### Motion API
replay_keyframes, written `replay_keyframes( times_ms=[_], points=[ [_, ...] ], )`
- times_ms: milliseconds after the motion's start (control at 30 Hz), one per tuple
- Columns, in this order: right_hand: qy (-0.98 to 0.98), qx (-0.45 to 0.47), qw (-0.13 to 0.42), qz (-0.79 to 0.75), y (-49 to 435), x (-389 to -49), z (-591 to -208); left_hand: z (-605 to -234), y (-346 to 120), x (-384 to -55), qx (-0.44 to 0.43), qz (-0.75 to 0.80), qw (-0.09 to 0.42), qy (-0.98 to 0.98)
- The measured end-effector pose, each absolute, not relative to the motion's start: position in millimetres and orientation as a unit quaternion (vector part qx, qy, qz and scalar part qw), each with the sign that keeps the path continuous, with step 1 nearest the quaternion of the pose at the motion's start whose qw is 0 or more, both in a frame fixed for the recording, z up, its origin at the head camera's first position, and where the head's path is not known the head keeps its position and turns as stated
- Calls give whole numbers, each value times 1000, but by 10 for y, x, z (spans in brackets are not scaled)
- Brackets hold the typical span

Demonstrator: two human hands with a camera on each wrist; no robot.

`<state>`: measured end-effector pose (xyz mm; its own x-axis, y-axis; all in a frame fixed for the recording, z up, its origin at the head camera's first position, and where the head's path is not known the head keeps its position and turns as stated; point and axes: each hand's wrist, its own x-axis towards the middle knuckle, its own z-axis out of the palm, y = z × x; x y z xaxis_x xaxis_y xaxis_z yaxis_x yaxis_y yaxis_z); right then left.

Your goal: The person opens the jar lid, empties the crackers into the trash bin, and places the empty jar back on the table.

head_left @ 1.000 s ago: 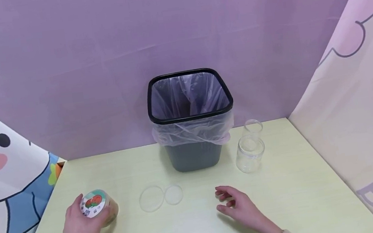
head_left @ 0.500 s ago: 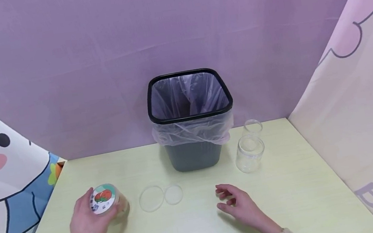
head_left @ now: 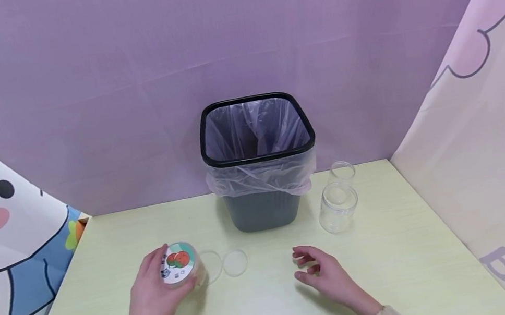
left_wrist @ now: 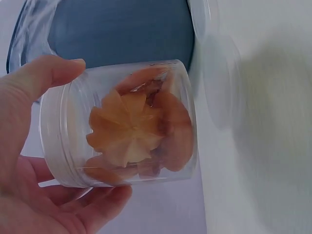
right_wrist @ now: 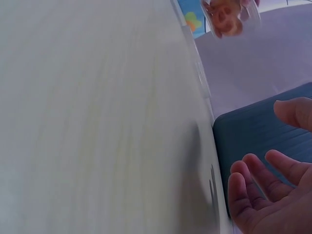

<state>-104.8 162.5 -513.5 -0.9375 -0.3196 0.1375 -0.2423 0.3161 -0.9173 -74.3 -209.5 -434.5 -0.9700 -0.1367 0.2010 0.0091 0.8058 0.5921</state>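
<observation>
My left hand (head_left: 151, 298) grips a clear lidded jar (left_wrist: 180, 124) around its lid end, thumb on one side and fingers on the other. Orange-brown pieces, one flower-shaped, show through the wall in the left wrist view. On top is a round label (head_left: 177, 263) with red fruit drawn on it. The jar is held up above the table, overlapping a thin clear disc (head_left: 219, 272) in the head view and hiding part of it. A smaller clear disc (head_left: 235, 263) lies beside that one. My right hand (head_left: 326, 277) hovers over the table, fingers loosely bent, holding nothing.
A grey bin (head_left: 264, 211) with a black rim and a plastic liner stands at the back middle of the table (head_left: 389, 267). To its right are a clear lidless jar (head_left: 337, 215) and a narrower clear container (head_left: 343, 171) behind it. Purple cloth (head_left: 133, 114) hangs behind.
My left hand has carried the jar to the right, from the table's left side to over the larger disc. My right hand has stayed nearly still.
</observation>
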Motion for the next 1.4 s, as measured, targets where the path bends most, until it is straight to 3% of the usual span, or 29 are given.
replay_keyframes(
  times_ms=[867,1400],
  points=[
    [782,-219,67,-580,1510,-1068,-5125,-4496,-1082,-838,-106,-336,91,-931],
    [768,-249,82,-585,1403,-1082,-5114,-4602,-800,-852,-202,-315,105,-922]
  ],
)
